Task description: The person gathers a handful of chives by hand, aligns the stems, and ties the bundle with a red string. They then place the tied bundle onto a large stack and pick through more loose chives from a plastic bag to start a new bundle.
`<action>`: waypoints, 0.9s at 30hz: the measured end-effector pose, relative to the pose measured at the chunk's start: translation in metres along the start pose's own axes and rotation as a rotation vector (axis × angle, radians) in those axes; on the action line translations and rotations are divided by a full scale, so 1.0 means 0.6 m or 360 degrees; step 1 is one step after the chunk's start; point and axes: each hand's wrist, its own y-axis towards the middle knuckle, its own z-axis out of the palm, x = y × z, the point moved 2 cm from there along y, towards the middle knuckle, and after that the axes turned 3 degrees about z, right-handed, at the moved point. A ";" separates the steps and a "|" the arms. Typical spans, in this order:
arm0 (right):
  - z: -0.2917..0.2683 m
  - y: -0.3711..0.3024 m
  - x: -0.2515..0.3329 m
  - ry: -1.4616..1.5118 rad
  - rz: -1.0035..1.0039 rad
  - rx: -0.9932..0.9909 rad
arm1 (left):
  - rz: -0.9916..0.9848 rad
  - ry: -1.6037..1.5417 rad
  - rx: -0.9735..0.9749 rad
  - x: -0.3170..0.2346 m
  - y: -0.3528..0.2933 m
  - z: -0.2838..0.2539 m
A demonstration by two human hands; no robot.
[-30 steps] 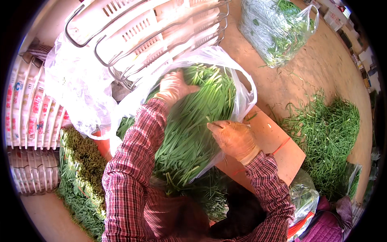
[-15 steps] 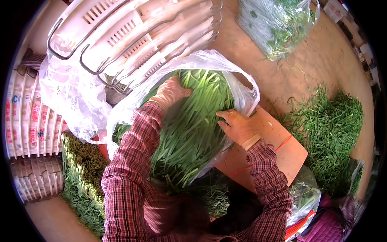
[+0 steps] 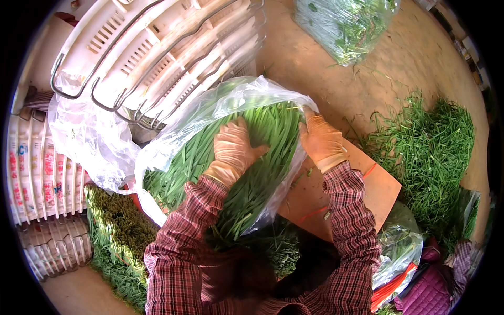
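Note:
A clear plastic bag (image 3: 152, 194) lies open in front of me, filled with long flat green leaves that look like garlic chives (image 3: 278, 123). My left hand (image 3: 234, 149), in a pale orange glove, presses on top of the leaves inside the bag, thumb spread away and fingertips partly sunk among them. At the bag's right rim my right hand (image 3: 321, 137), gloved the same way, has its fingers closed on the plastic edge. Beneath the right forearm is an orange-brown board (image 3: 362, 191) with a red strip across it.
Stacked white plastic crates (image 3: 152, 58) with metal handles stand at the far left. Loose chives (image 3: 425, 163) are heaped on the floor at right. Another filled bag (image 3: 349, 26) sits at the back. Bundled greens (image 3: 118, 220) lie at left, and a purple quilted garment (image 3: 428, 289) shows at lower right.
My left hand has moved right, toward the middle of the leaves. My right hand has gone up to the bag's rim and closed on it. The bag's mouth is spread wider at left.

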 end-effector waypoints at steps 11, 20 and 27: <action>0.066 0.007 0.000 0.0721 0.0108 0.0478 | -0.0140 -0.0792 -0.0498 0.038 0.008 0.056; 0.079 0.011 -0.003 0.0557 0.0289 0.0516 | -0.0262 -0.1006 -0.0175 0.049 0.030 0.047; 0.050 0.002 -0.020 0.0716 0.0273 0.0563 | 0.0054 -0.1957 -0.0048 0.112 0.031 0.027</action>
